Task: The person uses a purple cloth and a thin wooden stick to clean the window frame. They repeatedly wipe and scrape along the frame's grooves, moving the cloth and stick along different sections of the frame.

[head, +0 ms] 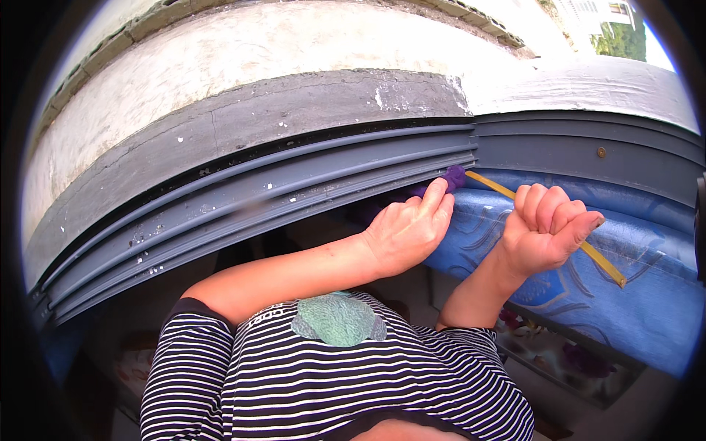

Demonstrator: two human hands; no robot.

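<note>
My left hand (413,229) reaches across to the corner of a grey metal window track (237,204). Its fingers hold a bunched purple cloth (455,176) against the end of the track, and more of that cloth hangs in shadow behind the hand. In my right hand (549,229) is a narrow flat yellow strip (604,264), gripped in a fist with the thumb outward. One end of the strip meets the cloth at the corner; the other sticks out below my fist, with a small hole near its tip.
Beyond the track runs a dark grey sill (248,116) with cracks and white flecks. The upright window frame (584,146), with one screw, stands at the right. Blue patterned curtain fabric (651,308) hangs below it. A flowered panel (573,353) lies lower down.
</note>
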